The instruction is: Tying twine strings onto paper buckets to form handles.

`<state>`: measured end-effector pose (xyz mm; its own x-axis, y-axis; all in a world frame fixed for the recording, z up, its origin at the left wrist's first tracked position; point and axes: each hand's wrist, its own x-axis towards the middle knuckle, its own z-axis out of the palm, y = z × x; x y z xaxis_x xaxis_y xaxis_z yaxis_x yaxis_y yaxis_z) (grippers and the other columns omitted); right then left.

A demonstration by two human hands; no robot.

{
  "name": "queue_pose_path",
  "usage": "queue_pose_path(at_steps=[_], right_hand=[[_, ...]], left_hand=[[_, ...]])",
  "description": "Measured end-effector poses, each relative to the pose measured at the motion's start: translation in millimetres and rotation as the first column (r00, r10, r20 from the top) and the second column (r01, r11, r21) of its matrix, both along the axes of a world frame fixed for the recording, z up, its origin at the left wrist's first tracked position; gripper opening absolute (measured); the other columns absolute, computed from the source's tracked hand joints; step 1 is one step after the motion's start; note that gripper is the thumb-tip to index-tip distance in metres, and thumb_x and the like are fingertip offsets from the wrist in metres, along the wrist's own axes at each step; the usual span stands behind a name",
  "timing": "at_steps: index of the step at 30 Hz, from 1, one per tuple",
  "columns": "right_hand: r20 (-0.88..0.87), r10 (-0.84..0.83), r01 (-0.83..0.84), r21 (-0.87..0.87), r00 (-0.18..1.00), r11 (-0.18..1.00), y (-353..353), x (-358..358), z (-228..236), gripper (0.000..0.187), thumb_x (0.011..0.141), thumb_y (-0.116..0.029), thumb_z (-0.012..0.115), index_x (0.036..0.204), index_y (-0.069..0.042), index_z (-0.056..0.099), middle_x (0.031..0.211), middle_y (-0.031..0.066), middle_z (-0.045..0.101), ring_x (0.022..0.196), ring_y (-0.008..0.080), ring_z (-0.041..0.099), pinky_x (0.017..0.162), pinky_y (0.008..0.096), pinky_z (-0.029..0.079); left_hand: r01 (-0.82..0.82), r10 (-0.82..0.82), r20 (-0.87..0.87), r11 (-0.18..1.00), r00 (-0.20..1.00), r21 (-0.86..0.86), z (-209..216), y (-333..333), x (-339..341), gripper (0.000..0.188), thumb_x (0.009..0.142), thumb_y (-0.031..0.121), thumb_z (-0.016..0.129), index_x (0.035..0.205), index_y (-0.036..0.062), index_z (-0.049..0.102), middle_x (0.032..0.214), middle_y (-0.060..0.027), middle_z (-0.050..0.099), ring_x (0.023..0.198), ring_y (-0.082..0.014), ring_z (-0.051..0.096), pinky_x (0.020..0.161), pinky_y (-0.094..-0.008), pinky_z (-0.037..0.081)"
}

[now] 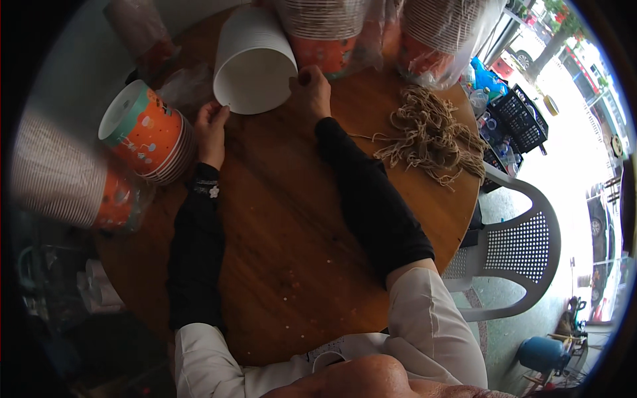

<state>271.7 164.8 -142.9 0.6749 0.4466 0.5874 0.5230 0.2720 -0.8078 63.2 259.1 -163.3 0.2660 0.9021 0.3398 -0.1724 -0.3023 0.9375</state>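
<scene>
A stack of white paper buckets (255, 83) lies on its side at the far edge of the round wooden table (285, 219), its open mouth facing me. My left hand (212, 132) is closed at the lower left of the rim, thumb and fingertips against it. At the right side of the same rim, my right hand (313, 91) has its fingers curled, the thumb by the edge. Beside my left hand is a short stack of orange and green paper buckets (152, 136), tilted, with a pale round base toward the upper left.
Plastic-wrapped bucket stacks stand at the far side (324, 50) and far right (431, 56); another wrapped stack (63, 172) lies at left. A heap of tan string (431, 132) sits at right. Past the table are a grey plastic chair (521, 245) and black crates (521, 123).
</scene>
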Motion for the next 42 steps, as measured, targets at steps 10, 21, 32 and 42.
queue_pose_path(at_steps=[10,21,32,42], right_hand=[[-0.03,0.015,-0.019,-0.141,0.999,0.99,-35.7,-16.5,3.6,0.018,0.078,-0.015,0.063,0.089,-0.003,0.055,0.074,0.0174,0.062,0.071,0.0366,0.063,0.064,0.0424,0.05],[0.272,-0.034,0.095,-0.216,0.962,0.972,-142.1,23.1,7.1,0.015,0.088,-0.019,0.061,0.094,-0.006,0.067,0.091,0.0155,0.066,0.085,0.0319,0.066,0.072,0.0404,0.052],[0.469,0.032,0.31,-0.633,0.883,0.71,-180.2,91.0,-25.7,0.018,0.079,-0.021,0.063,0.078,-0.004,0.07,0.086,0.0186,0.064,0.087,0.0357,0.064,0.075,0.0468,0.05],[0.562,0.071,0.267,-0.497,0.824,0.826,-204.7,57.8,20.9,0.021,0.081,-0.022,0.064,0.086,-0.002,0.065,0.091,0.0151,0.065,0.084,0.0364,0.065,0.073,0.0453,0.052]], left_hand=[[0.082,-0.083,-0.049,0.996,0.995,-0.036,17.6,-50.6,-8.5,0.026,0.092,0.022,0.064,0.108,0.001,0.058,0.106,-0.0044,0.06,0.099,-0.0143,0.054,0.09,-0.0302,0.041],[-0.117,0.139,-0.258,0.988,0.956,0.097,2.5,-119.9,-89.3,0.024,0.093,0.025,0.064,0.1,0.0023,0.059,0.088,-0.0009,0.06,0.073,-0.0086,0.054,0.066,-0.0244,0.045],[-0.198,0.267,-0.138,0.903,0.954,0.38,25.2,-192.2,-136.3,0.021,0.094,0.007,0.057,0.115,0.003,0.051,0.104,-0.0045,0.053,0.085,-0.0109,0.051,0.078,-0.025,0.045],[0.236,-0.212,-0.157,0.959,0.965,0.156,15.3,-253.6,-69.7,0.015,0.099,0.015,0.055,0.108,0.0041,0.059,0.102,-0.004,0.063,0.09,-0.0113,0.06,0.076,-0.0248,0.05]])
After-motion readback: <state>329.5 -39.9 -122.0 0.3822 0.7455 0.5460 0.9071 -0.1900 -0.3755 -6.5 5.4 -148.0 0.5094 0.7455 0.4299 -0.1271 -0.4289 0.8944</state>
